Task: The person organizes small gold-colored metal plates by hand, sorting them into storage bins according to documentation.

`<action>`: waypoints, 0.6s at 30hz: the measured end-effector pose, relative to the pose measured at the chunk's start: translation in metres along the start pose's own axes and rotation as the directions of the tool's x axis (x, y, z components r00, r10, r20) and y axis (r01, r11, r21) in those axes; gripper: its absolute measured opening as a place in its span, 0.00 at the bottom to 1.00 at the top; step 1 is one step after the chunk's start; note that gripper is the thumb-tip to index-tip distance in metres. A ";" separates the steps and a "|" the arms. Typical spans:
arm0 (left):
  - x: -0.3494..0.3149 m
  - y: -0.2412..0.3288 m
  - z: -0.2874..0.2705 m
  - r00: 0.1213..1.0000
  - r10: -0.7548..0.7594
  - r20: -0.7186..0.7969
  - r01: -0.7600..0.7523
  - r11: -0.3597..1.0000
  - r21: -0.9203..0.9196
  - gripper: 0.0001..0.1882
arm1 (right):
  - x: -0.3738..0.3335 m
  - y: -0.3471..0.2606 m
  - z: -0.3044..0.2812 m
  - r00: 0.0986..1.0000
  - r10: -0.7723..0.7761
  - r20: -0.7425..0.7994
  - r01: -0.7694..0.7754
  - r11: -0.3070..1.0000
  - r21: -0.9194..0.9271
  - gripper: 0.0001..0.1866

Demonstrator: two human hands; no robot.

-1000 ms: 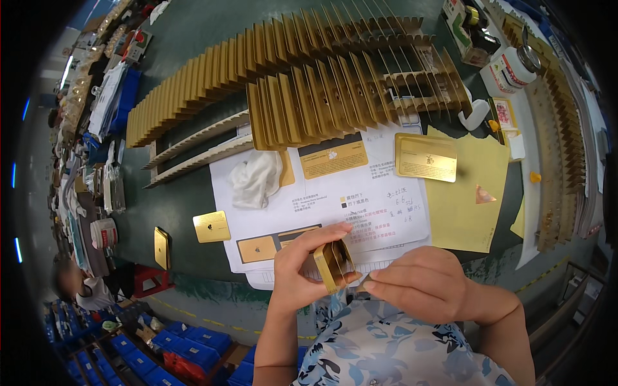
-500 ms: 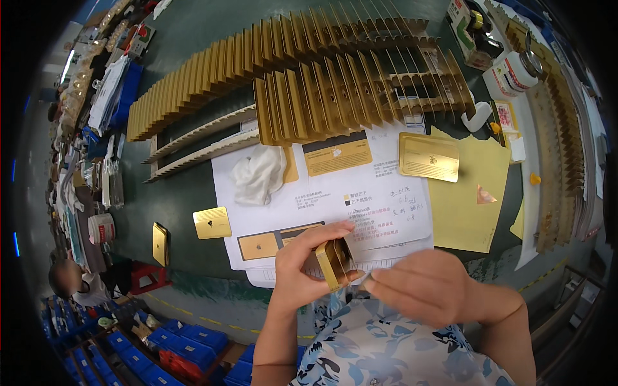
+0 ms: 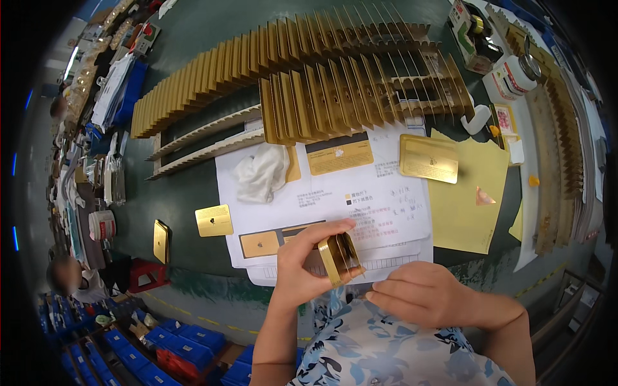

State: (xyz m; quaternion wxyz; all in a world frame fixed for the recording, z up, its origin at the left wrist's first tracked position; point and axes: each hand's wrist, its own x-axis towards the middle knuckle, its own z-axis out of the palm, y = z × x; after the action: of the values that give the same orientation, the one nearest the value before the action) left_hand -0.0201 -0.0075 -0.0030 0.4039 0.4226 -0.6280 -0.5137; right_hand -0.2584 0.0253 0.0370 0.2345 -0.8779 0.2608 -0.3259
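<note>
In my left hand (image 3: 298,264) is a small stack of gold metal cards (image 3: 335,258), gripped by its edges between thumb and fingers. The cards are slightly fanned on their right side. My right hand (image 3: 421,294) hovers just right of the stack, its fingers pinched together; whatever may be between the fingertips cannot be made out. Under and beyond the hands lie printed sheets (image 3: 386,231) with card drawings and handwriting. A white cloth (image 3: 261,172) rests on the sheets, partly over a gold card. Another gold card (image 3: 428,158) lies on the right part.
Two long rows of gold cards stand upright in slotted racks (image 3: 206,132) across the back. A yellow paper (image 3: 473,193) lies at the right, near a white jar (image 3: 512,77) and tape dispenser (image 3: 473,38). Loose gold cards (image 3: 214,220) lie left. Blue bins (image 3: 187,347) stand below the table.
My right hand has drawn slightly down, away from the stack, and its blur has lessened. The left hand keeps its hold, and the stack's cards now show more spread.
</note>
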 end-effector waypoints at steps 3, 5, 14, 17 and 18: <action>-0.002 0.001 -0.002 0.999 0.037 0.021 -0.038 0.998 0.050 0.33 | 0.005 -0.002 -0.013 0.992 0.109 -0.067 -0.103 0.991 0.087 0.17; -0.001 0.000 -0.003 0.999 0.037 0.025 -0.038 0.998 0.041 0.33 | 0.015 -0.003 -0.013 0.990 0.092 -0.104 -0.082 0.992 0.097 0.17; -0.002 -0.004 -0.004 0.999 0.024 0.048 -0.024 1.000 -0.006 0.33 | 0.035 -0.003 -0.004 0.968 -0.029 -0.248 0.006 0.996 -0.090 0.12; -0.001 -0.003 -0.006 0.997 0.013 0.072 -0.014 1.000 0.011 0.34 | 0.034 -0.003 -0.003 0.976 -0.037 -0.217 -0.003 0.984 -0.178 0.12; -0.001 -0.002 -0.006 0.997 0.009 0.077 -0.010 1.000 0.013 0.33 | 0.033 -0.004 -0.002 0.977 -0.039 -0.210 -0.008 0.976 -0.218 0.12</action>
State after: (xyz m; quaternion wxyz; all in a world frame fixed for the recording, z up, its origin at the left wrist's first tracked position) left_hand -0.0145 -0.0086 -0.0040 0.3790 0.4025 -0.6484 -0.5233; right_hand -0.2372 0.0079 0.0561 0.1053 -0.8604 0.3114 -0.3894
